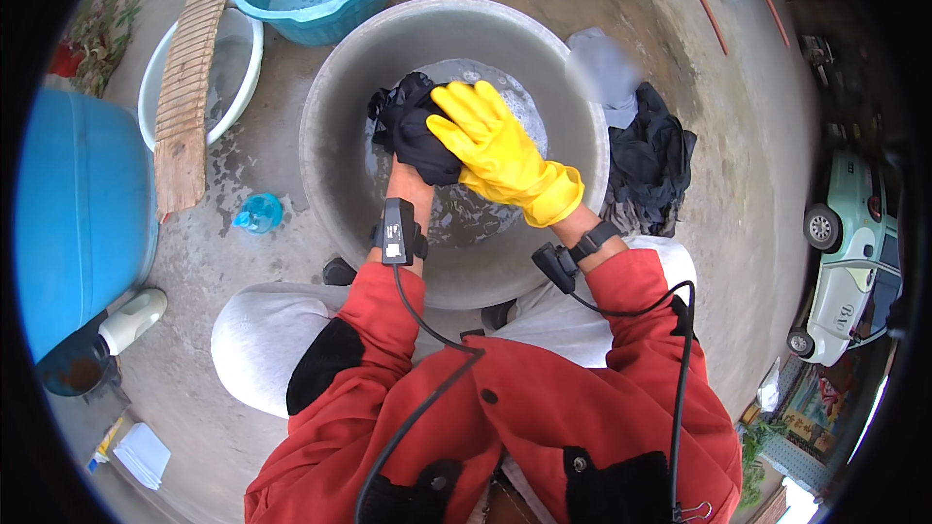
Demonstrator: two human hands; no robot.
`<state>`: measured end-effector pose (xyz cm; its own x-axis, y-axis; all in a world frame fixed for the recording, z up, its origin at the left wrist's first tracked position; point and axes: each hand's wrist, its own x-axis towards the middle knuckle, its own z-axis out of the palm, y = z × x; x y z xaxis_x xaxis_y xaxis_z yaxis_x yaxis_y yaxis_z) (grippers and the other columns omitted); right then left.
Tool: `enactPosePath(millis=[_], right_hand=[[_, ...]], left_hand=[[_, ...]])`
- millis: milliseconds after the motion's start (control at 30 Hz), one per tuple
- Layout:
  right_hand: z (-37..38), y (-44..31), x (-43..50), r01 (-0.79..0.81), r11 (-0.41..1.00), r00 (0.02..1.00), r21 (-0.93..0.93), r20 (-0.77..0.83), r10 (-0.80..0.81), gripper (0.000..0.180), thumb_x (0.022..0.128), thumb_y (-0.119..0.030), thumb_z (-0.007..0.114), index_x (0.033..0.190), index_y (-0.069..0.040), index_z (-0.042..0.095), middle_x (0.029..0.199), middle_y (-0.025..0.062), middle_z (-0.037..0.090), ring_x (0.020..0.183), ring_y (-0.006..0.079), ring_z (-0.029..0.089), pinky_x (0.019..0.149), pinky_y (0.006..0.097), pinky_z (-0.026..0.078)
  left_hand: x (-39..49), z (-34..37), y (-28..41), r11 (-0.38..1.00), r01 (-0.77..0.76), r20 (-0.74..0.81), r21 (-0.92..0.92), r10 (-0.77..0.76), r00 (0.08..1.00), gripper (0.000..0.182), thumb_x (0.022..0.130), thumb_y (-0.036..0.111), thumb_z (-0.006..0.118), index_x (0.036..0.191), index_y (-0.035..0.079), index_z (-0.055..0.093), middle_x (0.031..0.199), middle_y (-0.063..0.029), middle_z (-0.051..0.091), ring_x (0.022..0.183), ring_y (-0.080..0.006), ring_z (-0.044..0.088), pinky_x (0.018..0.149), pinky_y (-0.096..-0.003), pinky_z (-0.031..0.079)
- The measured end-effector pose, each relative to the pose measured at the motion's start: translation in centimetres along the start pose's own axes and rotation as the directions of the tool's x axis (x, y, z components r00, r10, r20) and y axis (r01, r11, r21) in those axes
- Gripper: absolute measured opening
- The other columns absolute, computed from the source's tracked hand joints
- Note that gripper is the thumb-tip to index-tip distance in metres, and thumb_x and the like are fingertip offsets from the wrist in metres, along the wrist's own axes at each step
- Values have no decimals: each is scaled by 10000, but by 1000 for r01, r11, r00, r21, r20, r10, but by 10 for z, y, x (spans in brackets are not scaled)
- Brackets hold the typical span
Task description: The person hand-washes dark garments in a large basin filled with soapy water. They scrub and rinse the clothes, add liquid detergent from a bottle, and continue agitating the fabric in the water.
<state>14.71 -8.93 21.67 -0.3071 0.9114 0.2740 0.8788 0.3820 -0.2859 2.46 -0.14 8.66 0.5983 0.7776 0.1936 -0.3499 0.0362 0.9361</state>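
A large grey metal basin [335, 102] stands before me with sudsy water [480, 222] in its bottom. Inside it, a bunched wet black cloth [415, 127] covers my left hand, and only the bare wrist [411, 182] shows below it. The left fingers and their grip are hidden. My right hand [491, 142], in a yellow rubber glove, lies against the cloth's right side. Its fingers are extended and slightly apart, while the palm is out of sight.
A wooden washboard [186, 87] rests across a white basin [255, 51], near a teal plastic tub [328, 14]. On the wet concrete are a blue bottle [260, 214] and a pile of dark clothes [648, 160]. A blue barrel [87, 211] stands left. Cables run from my wrist devices.
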Motion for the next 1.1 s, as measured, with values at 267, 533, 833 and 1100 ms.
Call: enactPosePath(millis=[267, 533, 833, 1100], right_hand=[[19, 5, 18, -149, 935, 965, 323, -158, 209, 667, 810, -187, 719, 1455, -130, 556, 1235, 237, 666, 938, 482, 643, 873, 539, 513], [83, 28, -31, -798, 277, 344, 535, 27, 939, 528, 1057, -391, 494, 1500, -103, 489, 1428, 242, 589, 1319, 440, 546, 1092, 461, 441], [115, 26, -110, -694, 673, 708, 257, 415, 571, 501, 1066, -251, 470, 1536, -82, 444, 1544, 225, 480, 1393, 402, 490, 1166, 427, 385], [84, 10, -83, -599, 763, 774, 245, 423, 471, 502, 1061, -189, 468, 1549, -79, 428, 1571, 214, 451, 1415, 390, 470, 1187, 421, 363]], left_hand=[[7, -10, -13, 203, 240, 91, -949, -551, 829, 413, 1078, 390, 496, 1266, 47, 627, 1239, -136, 688, 1147, -310, 663, 1055, -493, 519], [-10, -14, -27, 322, 352, -224, -879, -930, 292, 408, 896, 157, 626, 1295, 80, 667, 1258, -150, 685, 1178, -383, 641, 984, -627, 526], [-36, -17, -26, 776, 311, -358, -549, -554, 751, 543, 815, -2, 613, 1355, 45, 586, 1251, -109, 666, 1130, -286, 668, 1011, -446, 547], [-16, -32, -7, 552, 309, -249, -774, -715, 654, 511, 926, 308, 651, 1346, 21, 604, 1334, -172, 653, 1219, -364, 639, 1055, -517, 521]])
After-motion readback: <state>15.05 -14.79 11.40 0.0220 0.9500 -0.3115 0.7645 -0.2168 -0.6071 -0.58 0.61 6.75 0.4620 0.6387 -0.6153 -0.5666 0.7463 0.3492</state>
